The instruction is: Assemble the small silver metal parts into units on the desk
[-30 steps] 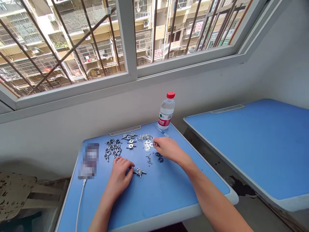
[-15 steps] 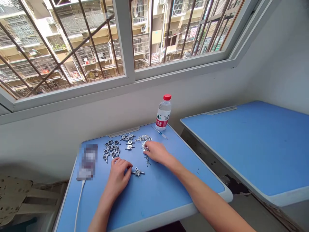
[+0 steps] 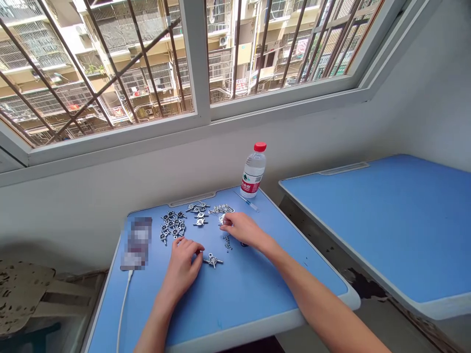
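Metal parts are lying mid-frame; the left hand is resting half-closed and empty beside a small metal cross, while the right hand is hovering at washers, its grip unclear.

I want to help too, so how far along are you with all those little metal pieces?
Looks done: a cluster of cross-shaped metal fittings lies gathered on the blue desk. In hand: the left hand is beside one more fitting, and the right hand is at some silver rings. Seemingly left: those rings and the tiny metal bits.
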